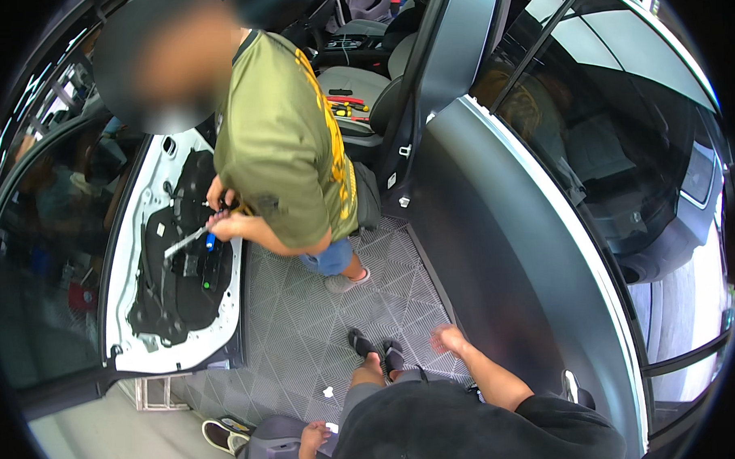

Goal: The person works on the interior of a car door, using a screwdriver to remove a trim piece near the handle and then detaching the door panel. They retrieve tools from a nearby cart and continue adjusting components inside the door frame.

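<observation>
A person's left hand (314,436) hangs beside a grey plastic panel (271,440), fingers loosely bent; a small white piece (332,427) lies against it in my view, but I cannot tell if it is gripped. The blurred right hand (448,338) hangs near the dark rear door (505,225), its finger opening unclear. Ahead, a co-worker (288,143) holds a long silver tool (185,244) before a stripped front door (133,343).

Apparently a car workshop: at left a door (163,293) bares its inner metal (121,327), tools (349,109) lie on a seat (362,80) at upper centre, ribbed tiles (294,329) floor the middle.
</observation>
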Motion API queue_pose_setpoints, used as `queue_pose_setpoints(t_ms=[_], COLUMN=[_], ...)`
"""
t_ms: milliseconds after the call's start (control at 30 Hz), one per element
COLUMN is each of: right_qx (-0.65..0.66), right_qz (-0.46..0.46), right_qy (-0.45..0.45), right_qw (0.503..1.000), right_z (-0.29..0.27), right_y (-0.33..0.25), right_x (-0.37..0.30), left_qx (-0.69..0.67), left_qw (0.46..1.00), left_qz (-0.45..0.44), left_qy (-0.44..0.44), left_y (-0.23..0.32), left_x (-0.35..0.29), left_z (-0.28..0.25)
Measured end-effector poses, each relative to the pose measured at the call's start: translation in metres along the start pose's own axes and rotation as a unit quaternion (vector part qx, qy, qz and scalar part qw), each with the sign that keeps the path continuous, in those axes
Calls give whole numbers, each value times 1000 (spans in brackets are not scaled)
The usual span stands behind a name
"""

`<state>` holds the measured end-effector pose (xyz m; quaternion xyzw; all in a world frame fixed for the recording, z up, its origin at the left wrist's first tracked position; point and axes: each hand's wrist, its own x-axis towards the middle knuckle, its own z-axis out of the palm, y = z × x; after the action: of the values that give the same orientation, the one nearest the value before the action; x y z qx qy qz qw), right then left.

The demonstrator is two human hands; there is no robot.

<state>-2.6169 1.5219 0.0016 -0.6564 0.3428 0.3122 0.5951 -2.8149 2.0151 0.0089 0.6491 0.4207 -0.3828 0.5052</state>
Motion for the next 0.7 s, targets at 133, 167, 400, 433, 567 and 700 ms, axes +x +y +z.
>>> queue_pose_setpoints(t_ms=[133,167,400,433,567,700], right_qx=[11,1,-16,4,-119,-251], right_qz=[-17,-18,-2,6,40,58], right_qy=[-3,-3,103,101,97,58], right_qw=[1000,1000,995,995,987,964], right_z=[37,43,55,54,47,50], right_y=[-68,-78,-127,-137,-173,-191], right_x=[38,45,99,107,162,269], left_qx=[-20,-46,12,15,4,-332], left_qw=[1000,999,999,999,998,938], left_qz=[18,14,11,12,4,7], left_qy=[-10,-13,30,33,57,-95], left_y=[14,27,131,142,193,209], left_x=[52,57,53,46,34,41], left_z=[-37,-46,-73,-75,-65,-46])
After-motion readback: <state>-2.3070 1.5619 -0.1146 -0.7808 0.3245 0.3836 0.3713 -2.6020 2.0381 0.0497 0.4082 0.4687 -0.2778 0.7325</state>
